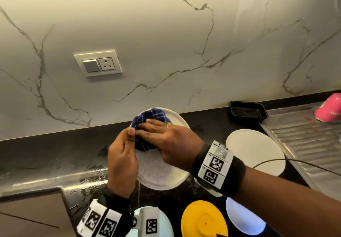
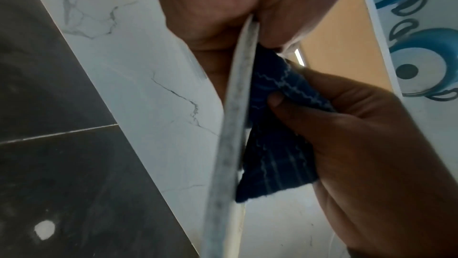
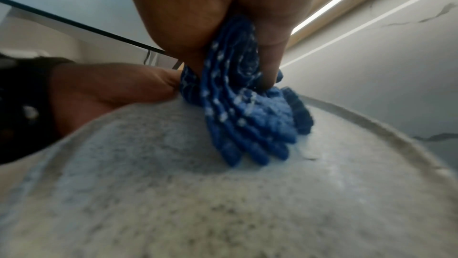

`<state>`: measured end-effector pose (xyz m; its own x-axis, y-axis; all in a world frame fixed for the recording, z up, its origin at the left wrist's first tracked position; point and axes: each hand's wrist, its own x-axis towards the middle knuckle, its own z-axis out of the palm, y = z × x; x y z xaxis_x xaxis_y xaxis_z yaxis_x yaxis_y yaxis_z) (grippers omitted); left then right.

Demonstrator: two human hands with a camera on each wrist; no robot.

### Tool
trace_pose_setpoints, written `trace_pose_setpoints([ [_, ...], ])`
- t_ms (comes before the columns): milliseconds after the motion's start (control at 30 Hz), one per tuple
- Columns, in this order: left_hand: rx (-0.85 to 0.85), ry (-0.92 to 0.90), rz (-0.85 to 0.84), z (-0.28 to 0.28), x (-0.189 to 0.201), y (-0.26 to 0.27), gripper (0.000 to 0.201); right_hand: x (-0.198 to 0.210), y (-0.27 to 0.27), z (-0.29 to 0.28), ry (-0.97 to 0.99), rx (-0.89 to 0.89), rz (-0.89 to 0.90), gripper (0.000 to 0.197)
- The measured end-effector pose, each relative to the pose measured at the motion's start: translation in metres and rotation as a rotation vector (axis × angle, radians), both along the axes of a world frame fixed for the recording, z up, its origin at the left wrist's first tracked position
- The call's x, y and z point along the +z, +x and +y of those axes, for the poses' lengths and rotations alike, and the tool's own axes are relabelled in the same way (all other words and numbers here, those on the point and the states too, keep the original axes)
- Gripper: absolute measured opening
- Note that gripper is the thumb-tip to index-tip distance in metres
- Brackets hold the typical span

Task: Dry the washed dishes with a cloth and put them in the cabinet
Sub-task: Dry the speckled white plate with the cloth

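So your left hand (image 1: 121, 161) has the speckled plate (image 1: 158, 172) by its left edge, thumb on the face and fingers curled round behind the rim, and the plate is held up off the counter (image 1: 46, 155), tilted with its face toward you. Your right hand (image 1: 166, 140) is bunched around the blue checked cloth (image 1: 151, 120), fingers curled into it and pressing it onto the plate's face. The bit that matters: the cloth sits right at your left thumb tip, on the upper part of the face, and the whole lower part below your right fingers looks unwiped to me. So I'd guess the next stroke runs down and away from that thumb. More dishes sit just beneath your wrists, including a yellow one (image 1: 203, 220), so keep the grip firm. No cabinet in view.
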<state>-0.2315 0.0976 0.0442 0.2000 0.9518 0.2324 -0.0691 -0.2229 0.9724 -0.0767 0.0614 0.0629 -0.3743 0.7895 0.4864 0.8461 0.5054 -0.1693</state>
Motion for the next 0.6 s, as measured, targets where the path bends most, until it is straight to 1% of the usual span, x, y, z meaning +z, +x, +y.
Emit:
trace_pose_setpoints([
  [67, 0.013, 0.071, 0.057, -0.001, 0.001, 0.000, 0.032, 0.006, 0.009, 0.005, 0.009, -0.109, 0.068, 0.054],
  [133, 0.062, 0.157, 0.124, -0.002, 0.001, 0.001, 0.032, 0.010, 0.018, 0.007, -0.019, -0.252, 0.152, 0.052],
  [200, 0.135, 0.233, 0.168, -0.001, -0.001, 0.001, 0.035, 0.007, 0.026, 0.005, -0.136, -0.414, 0.211, 0.051],
  [267, 0.204, 0.247, 0.146, -0.002, -0.004, 0.003, 0.033, -0.002, 0.031, -0.004, -0.269, -0.567, 0.201, 0.045],
  [300, 0.231, 0.239, 0.126, -0.003, -0.005, 0.004, 0.031, -0.007, 0.031, -0.009, -0.330, -0.614, 0.188, 0.042],
  [367, 0.249, 0.188, 0.111, -0.003, -0.010, 0.005, 0.032, -0.015, 0.027, -0.019, -0.425, -0.651, 0.199, 0.038],
  [433, 0.186, 0.132, 0.129, -0.004, -0.014, 0.005, 0.036, -0.014, 0.027, -0.022, -0.446, -0.663, 0.237, 0.039],
  [533, 0.059, 0.127, 0.191, -0.008, -0.011, 0.006, 0.035, -0.004, 0.030, -0.015, -0.348, -0.641, 0.293, 0.042],
  [600, 0.010, 0.128, 0.215, -0.010, -0.005, 0.010, 0.033, 0.005, 0.025, -0.010, -0.246, -0.519, 0.348, 0.045],
])
